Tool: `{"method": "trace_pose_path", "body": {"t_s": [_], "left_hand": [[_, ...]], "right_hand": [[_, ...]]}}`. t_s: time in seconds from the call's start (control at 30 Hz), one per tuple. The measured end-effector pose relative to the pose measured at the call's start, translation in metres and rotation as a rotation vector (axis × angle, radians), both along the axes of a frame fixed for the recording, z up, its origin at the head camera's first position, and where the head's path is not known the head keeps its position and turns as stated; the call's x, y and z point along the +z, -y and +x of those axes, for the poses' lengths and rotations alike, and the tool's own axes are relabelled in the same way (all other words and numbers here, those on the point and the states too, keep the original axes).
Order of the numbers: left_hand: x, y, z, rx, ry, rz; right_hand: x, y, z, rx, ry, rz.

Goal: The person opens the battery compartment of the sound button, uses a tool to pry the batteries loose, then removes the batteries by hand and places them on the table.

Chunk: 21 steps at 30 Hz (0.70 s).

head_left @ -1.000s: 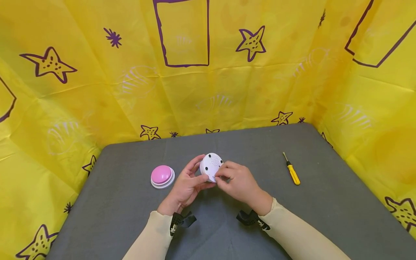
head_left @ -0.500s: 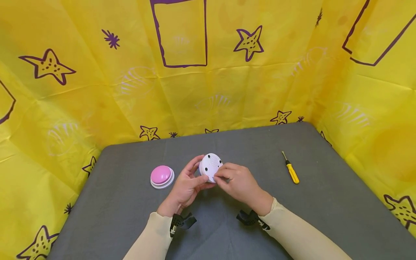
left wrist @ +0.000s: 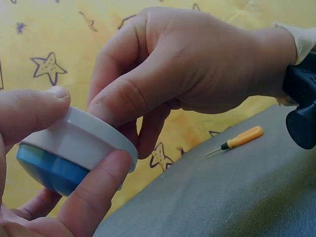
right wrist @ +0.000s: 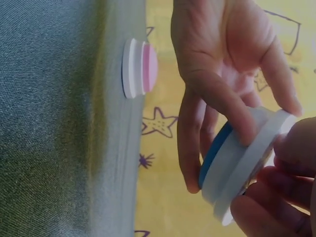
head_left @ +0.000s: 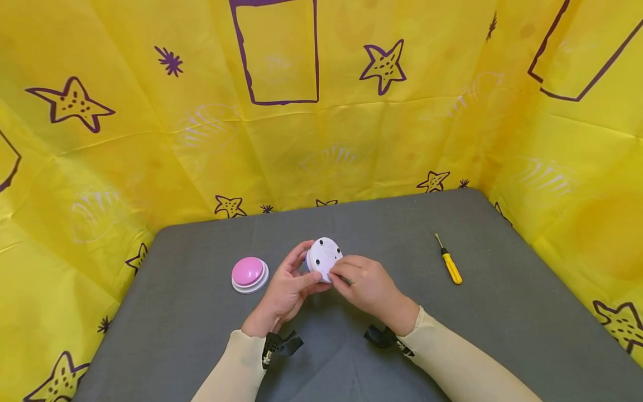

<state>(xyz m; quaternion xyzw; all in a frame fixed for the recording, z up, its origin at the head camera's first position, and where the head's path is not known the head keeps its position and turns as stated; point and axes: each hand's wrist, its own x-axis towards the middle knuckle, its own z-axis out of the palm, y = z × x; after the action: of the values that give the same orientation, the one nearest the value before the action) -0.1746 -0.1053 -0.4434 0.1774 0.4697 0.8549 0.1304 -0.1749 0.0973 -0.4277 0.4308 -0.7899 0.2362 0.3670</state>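
Note:
My left hand [head_left: 287, 290] holds a round push button [head_left: 325, 258] in the middle, above the table. Its white underside, with small black feet and a patch of speaker holes, faces me. In the left wrist view its white base [left wrist: 74, 131] sits against a blue dome [left wrist: 54, 170]. The right hand [head_left: 370, 285] has its fingers curled, thumb and index fingertips brought together against the lower right of that underside. Whatever small part lies between those fingertips is hidden. In the right wrist view, left-hand fingers [right wrist: 217, 98] span the button's side and rim.
A second push button [head_left: 248, 272], pink dome on a white base, stands on the grey table [head_left: 191, 312] at left. To the right lies a screwdriver [head_left: 450, 265] with a yellow and black handle. Yellow patterned cloth [head_left: 281, 162] hangs behind and at both sides.
Both hands and the button shift very slightly left in the head view, as does the whole scene. My right fingertips stay at the underside, with only small motion there.

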Motion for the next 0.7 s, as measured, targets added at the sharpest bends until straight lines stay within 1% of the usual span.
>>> {"method": "trace_pose_path", "body": {"t_s": [0.17,0.33,0.57,0.7], "left_hand": [[0.0013,-0.0011,0.0008,0.015,0.022,-0.013],[0.0046,-0.0044,0.0002,0.037,0.026,-0.033],[0.0066,-0.0064,-0.0009,0.062,0.011,-0.037],[0.0069,-0.0063,-0.0009,0.056,0.0,-0.027]], "right_hand": [[-0.0006,-0.0004,-0.0001,-0.001,0.009,0.023],[-0.0006,-0.0011,-0.001,0.006,-0.046,0.025],[-0.0001,0.0001,-0.0007,-0.002,-0.066,0.018],[0.0004,0.0005,-0.0008,0.0,-0.062,0.007]]}}
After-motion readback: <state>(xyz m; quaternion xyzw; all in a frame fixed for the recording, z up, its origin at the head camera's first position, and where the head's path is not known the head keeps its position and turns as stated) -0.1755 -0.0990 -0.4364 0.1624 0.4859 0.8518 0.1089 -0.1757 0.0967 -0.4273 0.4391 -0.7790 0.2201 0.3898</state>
